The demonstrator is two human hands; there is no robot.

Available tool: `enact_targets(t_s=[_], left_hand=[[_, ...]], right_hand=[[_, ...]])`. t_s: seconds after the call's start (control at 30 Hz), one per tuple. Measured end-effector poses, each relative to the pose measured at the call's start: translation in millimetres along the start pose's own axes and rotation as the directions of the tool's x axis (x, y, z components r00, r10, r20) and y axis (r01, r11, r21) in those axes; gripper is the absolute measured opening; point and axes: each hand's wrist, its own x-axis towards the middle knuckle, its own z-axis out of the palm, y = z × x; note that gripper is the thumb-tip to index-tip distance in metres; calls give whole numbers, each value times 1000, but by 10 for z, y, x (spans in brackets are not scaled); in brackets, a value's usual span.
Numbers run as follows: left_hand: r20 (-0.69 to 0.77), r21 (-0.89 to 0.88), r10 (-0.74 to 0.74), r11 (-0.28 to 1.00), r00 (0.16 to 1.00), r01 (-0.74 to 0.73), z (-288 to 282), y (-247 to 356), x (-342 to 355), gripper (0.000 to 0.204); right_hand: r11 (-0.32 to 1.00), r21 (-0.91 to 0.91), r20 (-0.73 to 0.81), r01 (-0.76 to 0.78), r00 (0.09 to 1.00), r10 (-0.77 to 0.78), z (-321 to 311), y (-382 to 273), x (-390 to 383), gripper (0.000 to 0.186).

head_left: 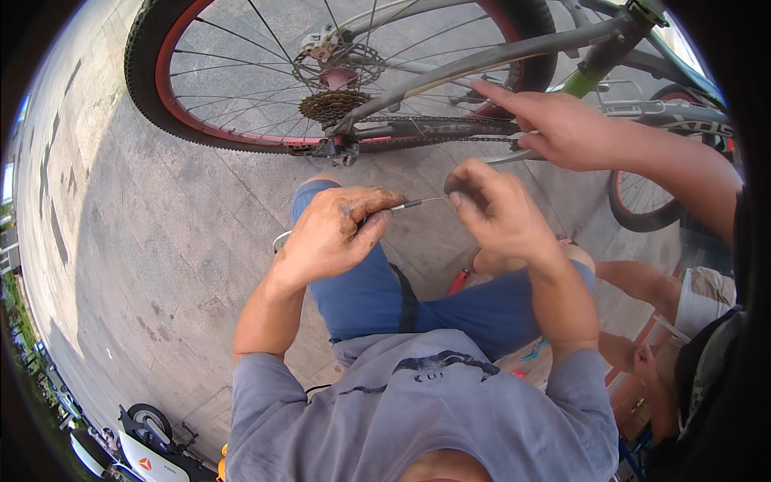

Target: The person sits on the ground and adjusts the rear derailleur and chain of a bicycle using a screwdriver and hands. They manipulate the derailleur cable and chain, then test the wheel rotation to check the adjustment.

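My left hand [333, 233], smudged with dark grease, is closed round a pale bicycle cable housing with a dark end piece [413, 204]. A thin bare inner wire [434, 198] runs from that end to my right hand [502, 213], whose thumb and fingers pinch at its tip. The white housing [281, 239] also loops out behind my left wrist. Both hands are above my knees, just below the bicycle's rear wheel [165, 88]. The cassette [333, 108], rear derailleur [337, 151] and chain [450, 139] are beyond them.
From the right, another person's hand [562, 124] points at the grey frame [482, 60]. That person's legs are at the lower right. A second bicycle wheel [642, 201] stands behind. A red-handled tool [459, 281] shows by my leg. A white scooter [140, 454] is at lower left on the paving.
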Motion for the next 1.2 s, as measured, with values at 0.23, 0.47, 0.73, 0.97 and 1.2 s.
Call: enact_targets(t_s=[0.23,0.47,0.73,0.97,1.2], left_hand=[[-44,-30,81,996,996,-82,81,-18,-50,22],[-23,-140,-105,985,994,101,68,62,-96,30],[-465,-217,-330,942,822,256,-309,-733,-406,35],[-407,-310,-509,858,759,410,-52,-1752,-394,49],[-402,-234,-443,896,802,377,-67,-1905,-382,50]], right_hand=[[995,62,97,82,991,-88,138,19,-35,30],[996,37,169,77,982,-82,188,18,-16,25],[993,73,84,97,991,-103,-114,167,-26,7],[985,152,126,84,987,-103,-337,214,-71,6],[988,114,71,103,991,-111,-458,208,-43,9]])
